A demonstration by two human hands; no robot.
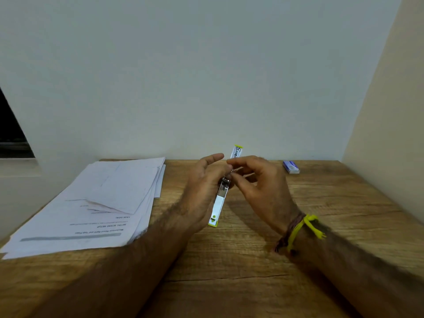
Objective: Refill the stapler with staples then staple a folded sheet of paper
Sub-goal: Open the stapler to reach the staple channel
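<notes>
A lime-green and metal stapler (218,207) is swung wide open above the middle of the wooden desk (252,260). Its base points toward me and its top arm (236,151) points up toward the wall. My left hand (202,187) grips the stapler near its hinge from the left. My right hand (259,182) pinches something small at the stapler's channel with thumb and forefinger; a strip of staples cannot be made out there. A small blue staple box (291,167) lies at the back right of the desk. A folded white sheet (124,189) lies on a paper stack.
A stack of printed papers (75,228) covers the desk's left side and overhangs its left edge. Walls close the desk in at the back and on the right. A yellow band and a brown thread (298,230) are on my right wrist.
</notes>
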